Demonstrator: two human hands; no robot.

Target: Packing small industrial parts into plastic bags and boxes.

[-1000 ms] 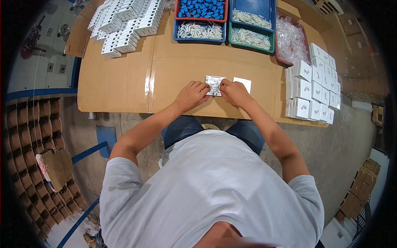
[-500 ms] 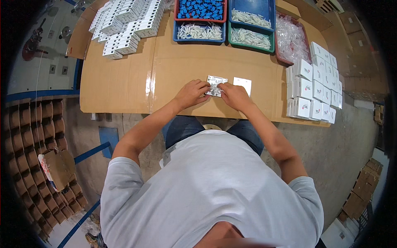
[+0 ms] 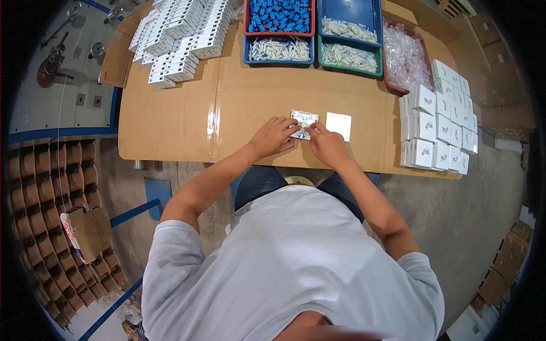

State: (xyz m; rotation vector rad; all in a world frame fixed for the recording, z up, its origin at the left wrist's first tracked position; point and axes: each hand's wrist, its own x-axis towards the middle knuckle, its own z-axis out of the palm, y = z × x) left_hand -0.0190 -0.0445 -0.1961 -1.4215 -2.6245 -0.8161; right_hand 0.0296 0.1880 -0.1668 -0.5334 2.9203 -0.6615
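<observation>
White and square, with silvery-grey detail across its face, the flat panel (image 3: pixel 304 120) lay right between the two hands, near the front edge of the brown cardboard-covered worktop! Its left side sat under the fingertips of the left hand (image 3: pixel 277 136), its lower right part just beneath those of the right hand (image 3: pixel 328 146); the upper edge showed clear of both.

Now the poses: both bare forearms came up from below and angled inward, elbows out wide. On the left, the palm faced down, knuckles bent, the gap between thumb and fingers narrow at the panel's edge; whether it truly pinched the panel, one could not tell. On the right, the fingers bunched close, their tips pointing up and leftward onto the panel's face; any small piece between them was too hidden to call.

Just beside, right of the panel and beyond the right hand's knuckles, a plain white square plate (image 3: pixel 338 126) lay flat on the worktop (image 3: pixel 256 91). Farther back stood a red plastic tray (image 3: pixel 278 34) of small blue parts, and out to the right rose a stack of white boxes (image 3: pixel 438 128).
</observation>
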